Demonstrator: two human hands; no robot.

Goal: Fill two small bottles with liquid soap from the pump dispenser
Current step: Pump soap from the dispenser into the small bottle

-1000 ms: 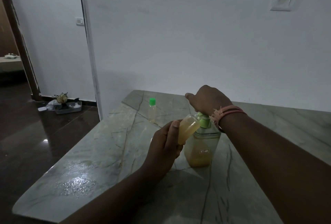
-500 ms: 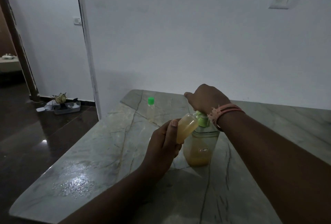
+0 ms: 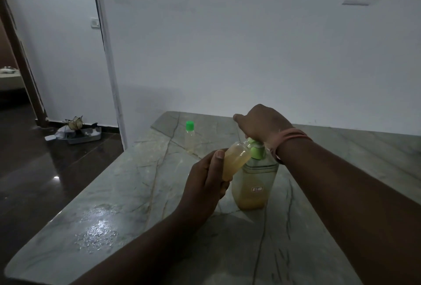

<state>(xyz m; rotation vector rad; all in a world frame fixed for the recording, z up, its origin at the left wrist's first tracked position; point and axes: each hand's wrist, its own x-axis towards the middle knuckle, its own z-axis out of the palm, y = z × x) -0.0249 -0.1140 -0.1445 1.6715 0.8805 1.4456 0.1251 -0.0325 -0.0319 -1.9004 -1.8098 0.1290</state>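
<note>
The left hand (image 3: 205,182) grips an uncapped small bottle (image 3: 235,160), tilted against the pump dispenser (image 3: 255,182), while the right hand (image 3: 262,125) presses on the green pump head (image 3: 256,150). The dispenser stands mid-counter (image 3: 114,193); a capped bottle (image 3: 189,135) stands near the far left corner.

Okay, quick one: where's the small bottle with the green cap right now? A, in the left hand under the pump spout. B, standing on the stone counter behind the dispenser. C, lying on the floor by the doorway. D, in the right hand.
B: the capped small bottle stands upright on the counter beyond the pump dispenser, apart from both hands; the left hand holds a different, uncapped small bottle.
</note>
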